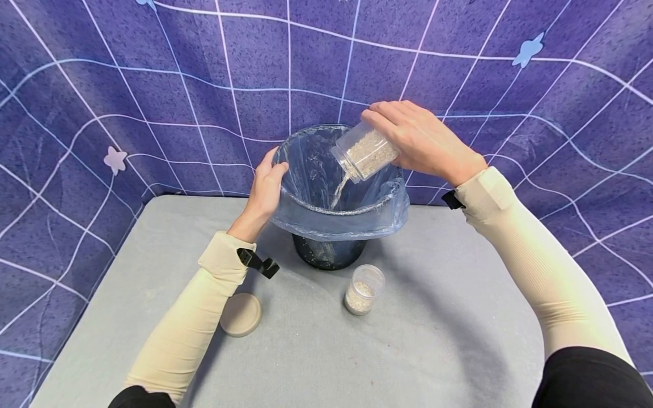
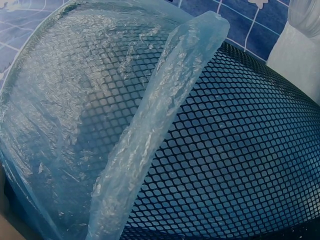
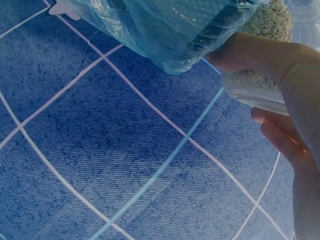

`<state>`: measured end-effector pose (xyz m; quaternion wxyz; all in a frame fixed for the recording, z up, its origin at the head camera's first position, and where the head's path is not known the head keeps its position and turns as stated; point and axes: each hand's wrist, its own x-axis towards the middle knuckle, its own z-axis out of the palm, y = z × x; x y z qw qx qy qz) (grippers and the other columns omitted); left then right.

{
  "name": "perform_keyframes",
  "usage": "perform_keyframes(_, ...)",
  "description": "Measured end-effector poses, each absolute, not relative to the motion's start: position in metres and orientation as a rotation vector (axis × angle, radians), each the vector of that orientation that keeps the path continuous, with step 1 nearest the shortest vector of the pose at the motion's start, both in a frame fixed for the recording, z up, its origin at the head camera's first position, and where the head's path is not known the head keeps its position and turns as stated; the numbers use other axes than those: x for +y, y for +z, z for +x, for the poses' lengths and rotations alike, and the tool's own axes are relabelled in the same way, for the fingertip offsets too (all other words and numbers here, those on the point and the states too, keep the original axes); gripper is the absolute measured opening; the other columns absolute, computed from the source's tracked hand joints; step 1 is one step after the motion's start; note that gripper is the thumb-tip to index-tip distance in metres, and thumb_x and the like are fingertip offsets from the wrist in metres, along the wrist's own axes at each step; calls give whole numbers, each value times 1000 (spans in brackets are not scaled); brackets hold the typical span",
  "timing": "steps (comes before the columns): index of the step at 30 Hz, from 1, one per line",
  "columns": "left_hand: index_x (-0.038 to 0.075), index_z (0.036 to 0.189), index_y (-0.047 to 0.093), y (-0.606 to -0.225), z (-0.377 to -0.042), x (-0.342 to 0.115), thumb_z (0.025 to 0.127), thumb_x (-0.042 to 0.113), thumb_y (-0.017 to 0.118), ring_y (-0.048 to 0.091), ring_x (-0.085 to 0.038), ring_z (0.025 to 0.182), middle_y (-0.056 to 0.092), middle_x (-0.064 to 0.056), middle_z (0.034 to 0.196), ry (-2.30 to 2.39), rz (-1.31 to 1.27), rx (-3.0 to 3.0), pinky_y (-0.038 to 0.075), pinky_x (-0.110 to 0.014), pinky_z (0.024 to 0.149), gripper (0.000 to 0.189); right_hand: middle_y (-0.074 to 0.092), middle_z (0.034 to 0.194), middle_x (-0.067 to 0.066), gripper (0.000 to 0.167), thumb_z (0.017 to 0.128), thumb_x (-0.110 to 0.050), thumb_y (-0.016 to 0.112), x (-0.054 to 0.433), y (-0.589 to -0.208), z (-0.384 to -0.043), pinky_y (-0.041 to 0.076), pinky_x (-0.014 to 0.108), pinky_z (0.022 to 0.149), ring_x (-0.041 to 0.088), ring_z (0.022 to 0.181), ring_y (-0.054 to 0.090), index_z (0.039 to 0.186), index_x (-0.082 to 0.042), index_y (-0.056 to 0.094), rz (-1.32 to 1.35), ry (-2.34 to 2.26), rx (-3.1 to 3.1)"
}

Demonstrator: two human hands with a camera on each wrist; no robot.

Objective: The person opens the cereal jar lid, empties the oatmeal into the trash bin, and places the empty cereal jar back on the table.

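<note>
Item 1: clear jar, leaning mouth-down over the bin's opening, right of centre. It is holding pale grains, some streaming from its lower edge. Handling, by my judgement: the walls are probably being stiff, smooth and a little slippery, the load modest and shifting toward the mouth. The best hold is being offered around the body near the base, leaving the mouth free.

Item 2: right hand, gripping the jar near its base, thumb and fingers spanning opposite sides.

Item 3: dark mesh bin, standing at the table's far side. It is looking stiff but light, so probably tipping easily; the rim is giving the surest hold.

Item 4: blue bag, lining the bin and hanging over its rim. It is looking thin, soft and prone to slipping or tearing.

Item 5: left hand, holding the rim's left side through the bag, its thumb showing over the edge.

Item 6: small clear cup, standing near side of the bin, slightly right, holding grains low down.

Item 7: beige lid, lying near left on the grey table.
</note>
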<state>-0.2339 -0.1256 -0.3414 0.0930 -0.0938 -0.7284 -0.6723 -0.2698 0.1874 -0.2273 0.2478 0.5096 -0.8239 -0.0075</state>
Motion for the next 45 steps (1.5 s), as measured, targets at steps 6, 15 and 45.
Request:
perform_keyframes(6,-4,161,39,-341,-234,-126,106,10,41,50,-34,144,53,-24,156,-1990,-277,-2167,36,-39,123,57,61,135,27,87,68,9,93,186,-226,-270,48,58,110,47,124,60,144,6,52,1388,-27,-2242)
perform_keyframes(15,-3,161,39,-341,-233,-126,106,10,40,52,-35,143,54,-24,156,-1995,-278,-2165,37,-39,123,57,61,136,26,83,70,12,91,186,-227,-270,49,58,110,47,124,60,143,7,53,1402,-26,-2232)
perform_keyframes(45,-4,160,40,-339,-232,-125,106,9,41,53,-36,142,55,-24,155,-1998,-285,-2159,38,-40,122,56,61,137,24,81,71,11,90,186,-225,-269,48,57,111,46,124,60,143,6,53,1414,-23,-2238)
